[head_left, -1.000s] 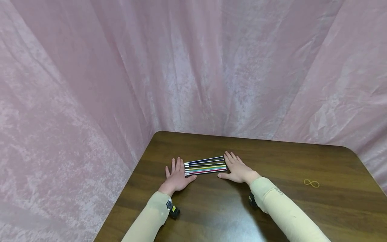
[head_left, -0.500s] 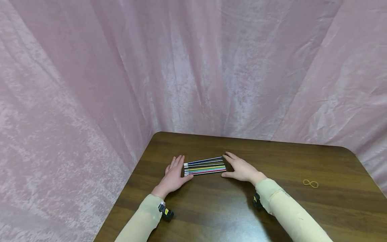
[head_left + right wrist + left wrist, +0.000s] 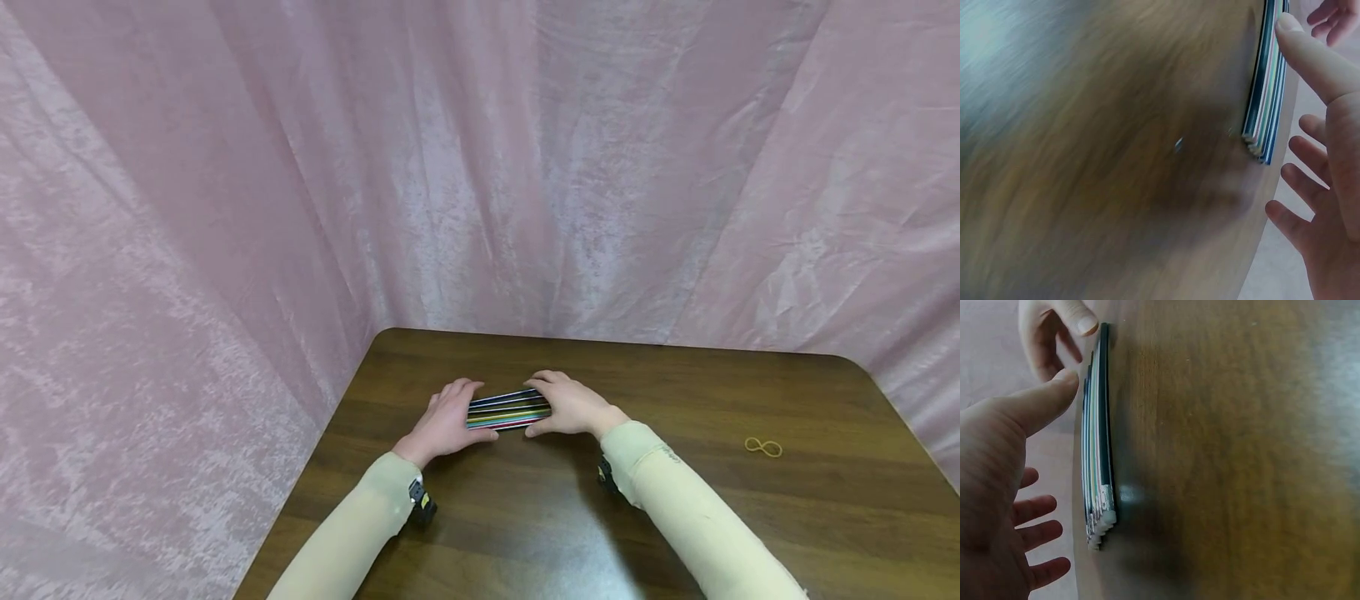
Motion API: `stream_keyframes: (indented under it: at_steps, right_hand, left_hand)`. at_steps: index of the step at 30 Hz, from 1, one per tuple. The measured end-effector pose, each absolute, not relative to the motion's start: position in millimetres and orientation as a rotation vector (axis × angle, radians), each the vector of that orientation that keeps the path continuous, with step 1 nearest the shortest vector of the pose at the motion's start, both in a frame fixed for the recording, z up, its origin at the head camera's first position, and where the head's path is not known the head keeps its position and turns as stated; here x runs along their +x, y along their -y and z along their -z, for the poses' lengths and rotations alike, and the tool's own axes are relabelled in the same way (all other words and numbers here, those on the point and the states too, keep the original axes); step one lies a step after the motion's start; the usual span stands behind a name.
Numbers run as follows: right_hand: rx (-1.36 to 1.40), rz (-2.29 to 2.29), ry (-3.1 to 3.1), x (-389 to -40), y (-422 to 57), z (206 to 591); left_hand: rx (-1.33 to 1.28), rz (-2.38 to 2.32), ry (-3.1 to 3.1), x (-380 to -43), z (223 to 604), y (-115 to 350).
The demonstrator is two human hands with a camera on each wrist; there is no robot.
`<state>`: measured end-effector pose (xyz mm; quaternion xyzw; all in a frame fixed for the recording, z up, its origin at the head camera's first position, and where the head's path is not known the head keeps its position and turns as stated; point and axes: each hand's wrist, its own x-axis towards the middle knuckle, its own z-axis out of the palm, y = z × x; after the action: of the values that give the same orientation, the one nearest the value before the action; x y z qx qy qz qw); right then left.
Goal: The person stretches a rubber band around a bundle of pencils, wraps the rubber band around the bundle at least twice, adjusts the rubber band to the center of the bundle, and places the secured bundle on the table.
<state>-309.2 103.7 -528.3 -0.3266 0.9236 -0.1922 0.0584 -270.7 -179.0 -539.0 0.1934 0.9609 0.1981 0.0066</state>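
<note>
Several pencils (image 3: 507, 412) with dark, yellow, turquoise and red stripes lie side by side on the table. White eraser ends (image 3: 1109, 517) show in the left wrist view, toward the left hand. My left hand (image 3: 444, 423) is over the pencils' left ends, thumb in front and fingers behind, apart from one another. Over the right ends my right hand (image 3: 573, 405) arches the same way. Both wrist views show the fingers loosely spread, with no firm grip on the pencils. Whether a fingertip touches them is unclear. In the head view the hands hide both pencil ends.
A yellow rubber band (image 3: 763, 447), twisted into a figure eight, lies to the right on the brown wooden table (image 3: 517, 517). Pink curtains (image 3: 480, 167) hang behind and to the left of the table. Each wrist wears a small black camera (image 3: 423, 502).
Both hands were flat beside the pencil ends. They have lifted and moved inward over the ends, with thumbs in front and fingers behind. The rubber band stays where it was.
</note>
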Motion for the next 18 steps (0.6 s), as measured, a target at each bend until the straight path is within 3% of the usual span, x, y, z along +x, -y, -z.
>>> stream_keyframes:
  at_steps: [18]
  right_hand:
    - [-0.996, 0.450, -2.782, -318.5, -71.4, 530.9]
  left_hand:
    - [0.579, -0.352, -2.942, -290.8, 536.0, 159.6]
